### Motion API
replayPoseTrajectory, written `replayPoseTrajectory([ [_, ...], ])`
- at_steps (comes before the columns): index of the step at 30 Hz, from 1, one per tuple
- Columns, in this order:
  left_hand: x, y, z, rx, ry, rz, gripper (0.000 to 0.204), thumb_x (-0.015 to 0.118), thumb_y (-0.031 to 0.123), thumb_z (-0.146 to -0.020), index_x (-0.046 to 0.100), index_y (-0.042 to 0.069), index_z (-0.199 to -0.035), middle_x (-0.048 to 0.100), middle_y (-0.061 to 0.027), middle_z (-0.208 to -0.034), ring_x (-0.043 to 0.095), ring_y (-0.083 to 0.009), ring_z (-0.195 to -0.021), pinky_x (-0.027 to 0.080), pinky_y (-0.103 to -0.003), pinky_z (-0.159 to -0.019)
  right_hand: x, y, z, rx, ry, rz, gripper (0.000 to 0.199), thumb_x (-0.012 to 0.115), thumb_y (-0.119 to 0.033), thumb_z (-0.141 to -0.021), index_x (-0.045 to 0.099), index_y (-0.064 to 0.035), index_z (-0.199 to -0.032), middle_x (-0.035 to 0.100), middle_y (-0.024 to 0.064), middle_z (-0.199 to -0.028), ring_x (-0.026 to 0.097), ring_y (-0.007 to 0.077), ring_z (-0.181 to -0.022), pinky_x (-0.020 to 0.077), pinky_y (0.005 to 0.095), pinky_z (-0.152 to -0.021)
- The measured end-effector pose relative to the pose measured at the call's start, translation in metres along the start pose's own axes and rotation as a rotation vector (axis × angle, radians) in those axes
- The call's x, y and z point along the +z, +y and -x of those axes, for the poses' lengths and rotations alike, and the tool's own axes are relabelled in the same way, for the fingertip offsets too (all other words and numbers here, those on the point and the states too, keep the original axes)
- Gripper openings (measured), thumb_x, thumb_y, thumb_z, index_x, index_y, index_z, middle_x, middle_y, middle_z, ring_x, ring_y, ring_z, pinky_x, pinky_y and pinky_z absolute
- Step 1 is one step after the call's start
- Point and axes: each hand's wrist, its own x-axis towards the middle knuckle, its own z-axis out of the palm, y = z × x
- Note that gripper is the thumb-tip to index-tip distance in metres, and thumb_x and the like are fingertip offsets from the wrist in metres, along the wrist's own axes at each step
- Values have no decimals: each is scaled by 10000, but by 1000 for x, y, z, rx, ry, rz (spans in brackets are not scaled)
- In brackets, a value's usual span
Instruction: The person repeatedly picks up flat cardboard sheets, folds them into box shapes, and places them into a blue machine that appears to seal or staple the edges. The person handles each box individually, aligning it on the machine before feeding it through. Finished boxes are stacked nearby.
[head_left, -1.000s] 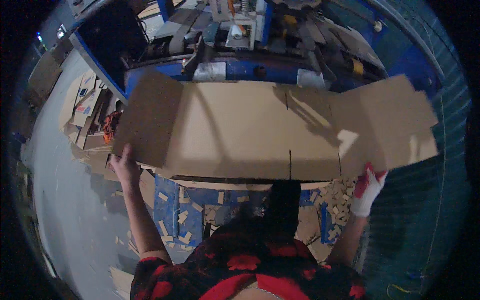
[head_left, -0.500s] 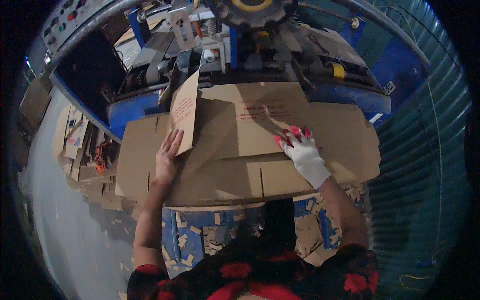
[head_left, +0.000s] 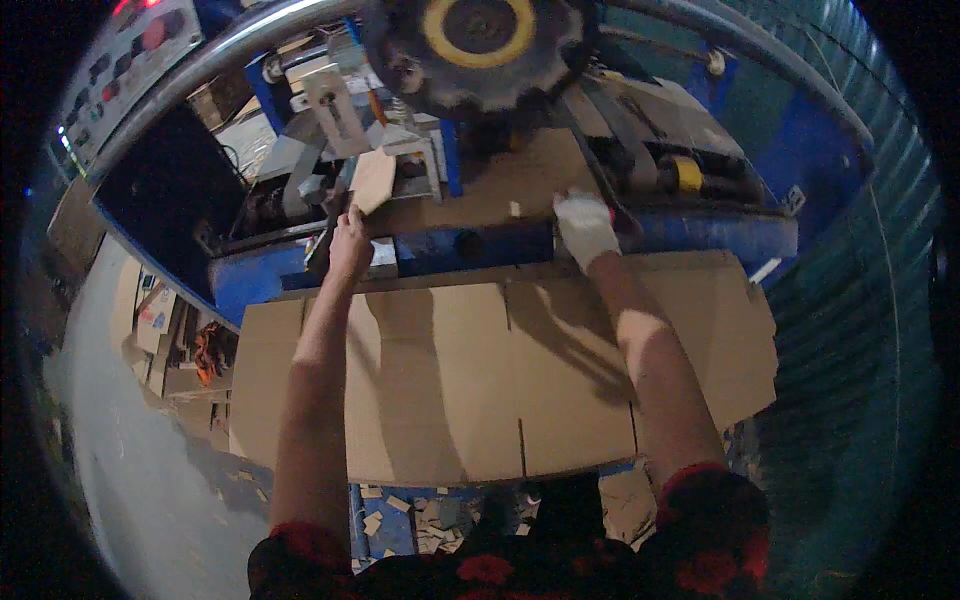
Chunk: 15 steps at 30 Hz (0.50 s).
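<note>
A brown cardboard box blank [head_left: 500,185] lies deep in the blue machine, under the large dark toothed wheel with a yellow ring [head_left: 490,30]. Its raised flap [head_left: 374,182] stands up at the left. My bare left hand [head_left: 350,243] is closed on the lower edge of that flap. At the blank's right edge is my right hand [head_left: 585,228], in a white glove; motion smears its fingers, so I cannot tell whether it grips. Below both forearms, nearer me, lie flat slotted cardboard blanks [head_left: 450,380].
A control panel with buttons [head_left: 130,65] is at the upper left. Belts and a yellow-banded roller [head_left: 688,174] flank the feed opening. Cardboard scraps [head_left: 430,520] litter the floor below. A corrugated green wall [head_left: 850,330] runs along the right.
Both hands have moved forward, away from me. The printed blank has gone with them off the lower blanks and into the machine. More of the toothed wheel shows.
</note>
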Motion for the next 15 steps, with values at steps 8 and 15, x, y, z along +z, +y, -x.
replayPoseTrajectory([
  [8, -75, -70, 131, 238, -52, -8, 450, 555, 57, -852, 512, 26, -1300, 490, -166, -1366, 490, -338, -1232, 404, -376, -1024, -37, 30, 129, 30, 157, -186, 532, 654, -311, -802, 525, -95, -1271, 508, 133, -1325, 447, 320, -1256, 311, 475, -1074],
  [15, -143, -184, 296, -299, -194, -386, 647, 573, 431, -894, 465, -39, -1326, 448, -288, -1338, 427, -393, -1263, 370, -461, -1033, -104, 13, 332, 398, -14, -29, 602, 658, -407, -776, 525, -54, -1247, 483, 148, -1303, 398, 334, -1267, 257, 508, -1085],
])
